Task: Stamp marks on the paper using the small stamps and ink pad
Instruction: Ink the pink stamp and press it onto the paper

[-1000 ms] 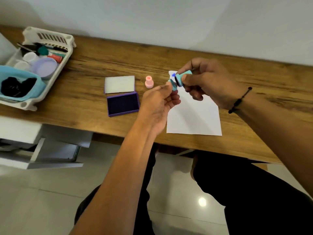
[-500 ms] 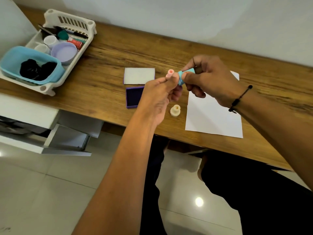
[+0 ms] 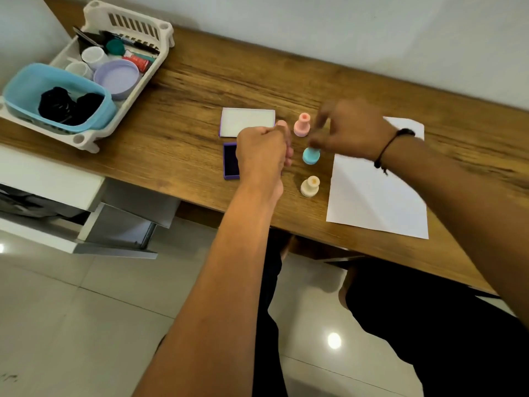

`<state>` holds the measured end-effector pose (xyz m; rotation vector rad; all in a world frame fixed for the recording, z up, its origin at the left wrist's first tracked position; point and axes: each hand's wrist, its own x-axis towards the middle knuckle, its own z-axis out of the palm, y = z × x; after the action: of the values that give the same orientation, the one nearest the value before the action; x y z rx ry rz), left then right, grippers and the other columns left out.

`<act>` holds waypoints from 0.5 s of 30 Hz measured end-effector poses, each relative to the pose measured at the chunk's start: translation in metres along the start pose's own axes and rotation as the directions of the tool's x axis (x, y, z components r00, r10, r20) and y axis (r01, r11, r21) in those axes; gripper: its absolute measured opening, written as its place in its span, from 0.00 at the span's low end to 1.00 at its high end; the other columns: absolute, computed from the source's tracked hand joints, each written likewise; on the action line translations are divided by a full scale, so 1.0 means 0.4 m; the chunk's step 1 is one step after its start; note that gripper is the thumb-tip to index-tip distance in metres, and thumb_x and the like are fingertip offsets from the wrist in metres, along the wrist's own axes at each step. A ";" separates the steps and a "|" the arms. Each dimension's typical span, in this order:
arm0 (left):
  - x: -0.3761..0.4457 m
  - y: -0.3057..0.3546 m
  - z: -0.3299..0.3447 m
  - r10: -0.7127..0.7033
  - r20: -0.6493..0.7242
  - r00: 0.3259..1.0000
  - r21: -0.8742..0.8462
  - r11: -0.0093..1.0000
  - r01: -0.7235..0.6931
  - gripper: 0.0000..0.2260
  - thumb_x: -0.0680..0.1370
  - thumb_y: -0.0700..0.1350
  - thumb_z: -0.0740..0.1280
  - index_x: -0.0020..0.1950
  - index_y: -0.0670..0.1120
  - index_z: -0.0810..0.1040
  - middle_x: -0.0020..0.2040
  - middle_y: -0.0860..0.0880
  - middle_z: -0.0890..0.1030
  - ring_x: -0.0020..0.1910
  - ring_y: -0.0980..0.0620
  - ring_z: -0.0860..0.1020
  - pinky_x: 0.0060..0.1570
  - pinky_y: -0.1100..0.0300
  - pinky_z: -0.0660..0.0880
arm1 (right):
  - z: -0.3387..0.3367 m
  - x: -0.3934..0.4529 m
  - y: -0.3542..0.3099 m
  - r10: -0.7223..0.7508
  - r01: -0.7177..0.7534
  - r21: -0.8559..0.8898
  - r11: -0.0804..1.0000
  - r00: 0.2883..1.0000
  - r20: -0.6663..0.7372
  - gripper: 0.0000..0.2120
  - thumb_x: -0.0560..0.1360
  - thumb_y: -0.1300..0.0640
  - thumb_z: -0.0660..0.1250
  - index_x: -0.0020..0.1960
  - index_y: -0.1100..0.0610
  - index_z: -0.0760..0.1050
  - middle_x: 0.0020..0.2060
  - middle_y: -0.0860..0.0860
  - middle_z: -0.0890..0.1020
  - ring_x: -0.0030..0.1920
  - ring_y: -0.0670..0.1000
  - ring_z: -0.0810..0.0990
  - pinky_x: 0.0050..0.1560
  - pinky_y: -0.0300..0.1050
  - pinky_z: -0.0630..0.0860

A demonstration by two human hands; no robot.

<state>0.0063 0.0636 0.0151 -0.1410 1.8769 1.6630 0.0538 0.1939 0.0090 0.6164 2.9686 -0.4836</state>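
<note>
Ink pad: the open purple plastic ink pad [image 3: 230, 161] lies flat on the brown wooden counter [image 3: 177, 144], with its white-lined lid [image 3: 247, 121] just behind it. I judge it light and stiff, likely to skid, so I would steady it by the rim.
Left hand: my left hand [image 3: 263, 151] hangs over the pad's right part with fingers curled; I cannot tell whether it holds anything.
Pink stamp: the small pink plastic stamp [image 3: 302, 125] stands upright, untouched, just right of the lid.
Teal stamp: the small teal plastic stamp [image 3: 311, 155] sits between the pink one and the small cream plastic stamp [image 3: 310, 186]. It looks light, hard and smooth, so I judge it easy to tip; I would take it by the narrow neck.
Right hand: my right hand [image 3: 350, 128] is blurred, its fingertips at the teal stamp's top; pinching or just touching, I cannot say.
Paper: the white paper sheet [image 3: 375, 193] lies flat to the right, thin and prone to sliding; no marks show on it.
</note>
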 end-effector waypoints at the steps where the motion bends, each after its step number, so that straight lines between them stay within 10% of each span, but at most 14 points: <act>1: 0.002 0.000 0.001 -0.003 -0.007 1.000 -0.011 1.000 0.003 0.10 0.76 0.42 0.63 0.35 0.42 0.77 0.29 0.48 0.75 0.28 0.54 0.71 0.30 0.62 0.71 | -0.018 0.017 0.001 0.024 -0.022 0.025 0.999 0.996 -0.091 0.17 0.72 0.47 0.66 0.49 0.61 0.77 0.38 0.57 0.78 0.38 0.52 0.72 0.29 0.38 0.60; 9: 0.015 -0.007 -0.002 -0.047 -0.005 0.999 -0.067 0.997 0.047 0.08 0.75 0.39 0.63 0.37 0.43 0.77 0.30 0.48 0.76 0.29 0.55 0.73 0.30 0.64 0.73 | 0.024 0.100 -0.040 0.021 -0.020 -0.052 0.998 1.000 0.008 0.12 0.74 0.54 0.65 0.52 0.60 0.78 0.52 0.59 0.81 0.49 0.55 0.76 0.38 0.42 0.65; 15: 0.019 0.011 -0.028 -0.026 0.074 0.997 -0.245 0.969 0.043 0.07 0.76 0.37 0.63 0.39 0.43 0.76 0.37 0.45 0.78 0.37 0.51 0.77 0.41 0.63 0.79 | -0.039 0.039 -0.071 0.149 -0.186 0.730 0.657 0.982 0.115 0.05 0.74 0.62 0.65 0.48 0.61 0.79 0.31 0.52 0.80 0.25 0.43 0.75 0.24 0.34 0.73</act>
<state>-0.0061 0.0564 0.0153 -0.2123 1.6021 1.8480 0.0279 0.1801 0.0301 0.8941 2.5224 -1.6921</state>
